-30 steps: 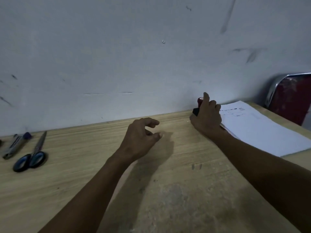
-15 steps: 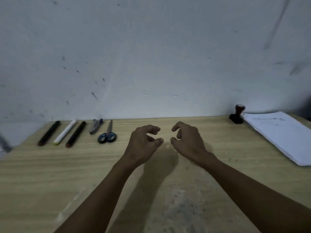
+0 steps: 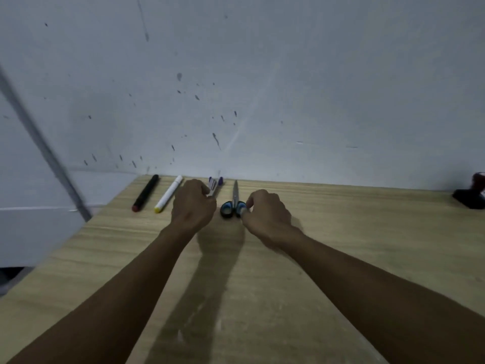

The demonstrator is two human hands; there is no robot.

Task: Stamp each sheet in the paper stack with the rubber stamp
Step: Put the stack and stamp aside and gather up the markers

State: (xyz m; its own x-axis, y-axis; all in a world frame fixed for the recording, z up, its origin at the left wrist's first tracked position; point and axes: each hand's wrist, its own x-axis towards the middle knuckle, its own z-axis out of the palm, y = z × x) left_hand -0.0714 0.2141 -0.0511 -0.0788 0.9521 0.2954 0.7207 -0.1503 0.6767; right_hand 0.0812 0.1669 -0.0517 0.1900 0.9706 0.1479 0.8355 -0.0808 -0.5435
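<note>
1. Stamp [image 3: 472,194] stands at the far right edge of view, on the table [image 3: 341,258] near the wall [image 3: 262,74], well apart from both hands; it is cut off by the frame and blurred. No paper shows.
2. Along the back of the table lie a black marker [image 3: 146,193], a white marker [image 3: 168,194] with a yellow end, a pen [image 3: 215,184] with purple tips, and scissors [image 3: 233,203] with blue-black handles, blades pointing at the wall.
3. Left hand [image 3: 193,203] sits between the white marker and the scissors, curled knuckles-up, covering the near part of the pen; its fingertips seem to be at the pen, but whether they pinch it I cannot tell.
4. Right hand [image 3: 266,214] is curled just right of the scissors, thumb and forefinger closed at the right handle loop, touching it; a true pinch cannot be confirmed.
5. Both forearms reach in from the bottom corners and draw together toward the scissors, casting a dark shadow on the table between them.
6. Table is pale wood grain, scuffed and dusty near the viewer.
7. Wall is grey-white, speckled with dark flecks; a grey bar [image 3: 44,151] slants down at the left.
</note>
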